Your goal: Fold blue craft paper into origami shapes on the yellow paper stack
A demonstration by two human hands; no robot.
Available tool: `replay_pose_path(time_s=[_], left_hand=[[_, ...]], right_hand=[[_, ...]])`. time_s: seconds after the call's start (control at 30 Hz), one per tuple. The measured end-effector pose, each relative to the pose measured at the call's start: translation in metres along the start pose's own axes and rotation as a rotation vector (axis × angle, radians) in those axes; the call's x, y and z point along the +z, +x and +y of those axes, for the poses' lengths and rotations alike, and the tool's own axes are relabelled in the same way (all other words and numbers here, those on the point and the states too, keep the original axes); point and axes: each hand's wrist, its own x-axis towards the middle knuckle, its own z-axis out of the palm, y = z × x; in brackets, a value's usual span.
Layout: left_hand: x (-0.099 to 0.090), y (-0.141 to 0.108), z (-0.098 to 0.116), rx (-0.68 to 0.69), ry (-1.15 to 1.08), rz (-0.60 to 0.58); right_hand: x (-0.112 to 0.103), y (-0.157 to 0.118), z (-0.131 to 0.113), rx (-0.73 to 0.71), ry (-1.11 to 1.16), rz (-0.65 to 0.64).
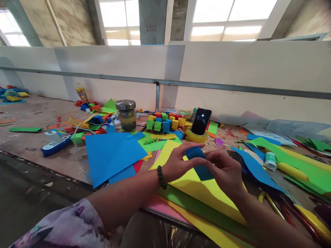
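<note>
Left of the yellow sheet (186, 182), a big blue sheet (113, 155) reaches the table's (23, 141) front edge. Behind the yellow sheet, little blocks (165, 126) look finished (I'm guessing). Over it, left hand (178, 160) and right hand (226, 172) both pinch a blue piece (203, 170), curved, probably half-shaped with closing up left. Right of it's cluttered; there's elbow room above.

Glaring backlight from blown-out windows (212, 10), dim floor (20, 196), stretched edges.
</note>
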Motion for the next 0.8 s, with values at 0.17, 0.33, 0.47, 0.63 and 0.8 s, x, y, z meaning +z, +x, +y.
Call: replay_pose_path(time_s=[0.17, 0.33, 0.47, 0.63, 0.8], left_hand=[[0.0, -0.002, 0.0, 0.123, 0.119, 0.189], [0.0, -0.003, 0.004, 0.19, 0.113, 0.203], [-0.003, 0.0, 0.008, 0.189, 0.135, 0.21], [-0.005, 0.003, 0.009, 0.041, 0.132, 0.17], [-0.009, 0.006, 0.008, 0.022, 0.221, 0.122]], right_hand=[[-0.008, -0.001, 0.006, -0.082, -0.014, 0.08], [-0.018, -0.004, 0.015, -0.184, -0.107, 0.065], [-0.021, -0.002, 0.014, -0.244, -0.185, 0.009], [-0.02, 0.004, 0.004, -0.269, -0.264, -0.035], [-0.021, 0.006, 0.001, -0.263, -0.291, -0.103]])
